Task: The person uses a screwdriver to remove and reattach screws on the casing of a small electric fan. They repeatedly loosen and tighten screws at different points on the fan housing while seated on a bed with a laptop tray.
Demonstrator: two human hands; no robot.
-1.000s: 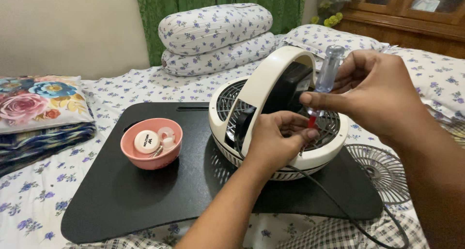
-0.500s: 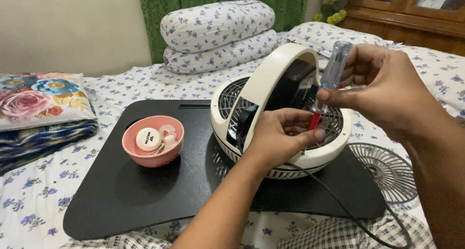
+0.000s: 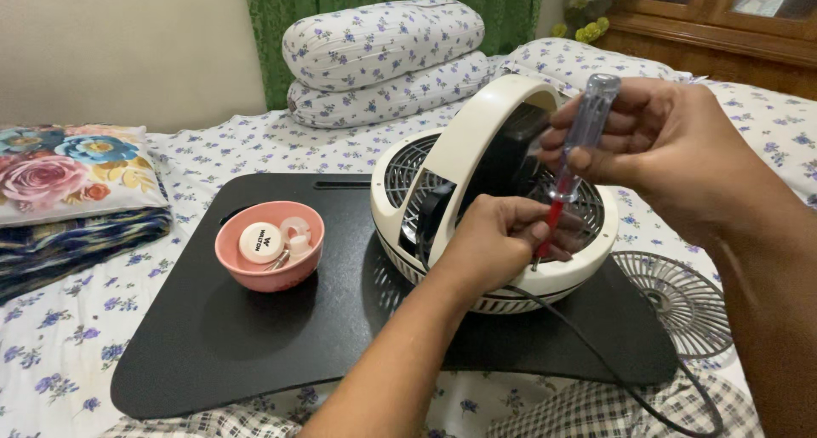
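On a black lap tray over the bed, both hands grip a screwdriver against the cream fan: right hand clamps its handle, left hand pinches its tip.

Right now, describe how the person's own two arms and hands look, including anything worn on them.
Both arms are bare as far as the head view shows: no sleeve, glove, watch or bracelet. The left hand comes up from the bottom edge on a long, slim forearm. The right hand enters from the right on a forearm that looks broader, being closer to the camera. No ring shows on the visible fingers, and the nails are short and unpainted.
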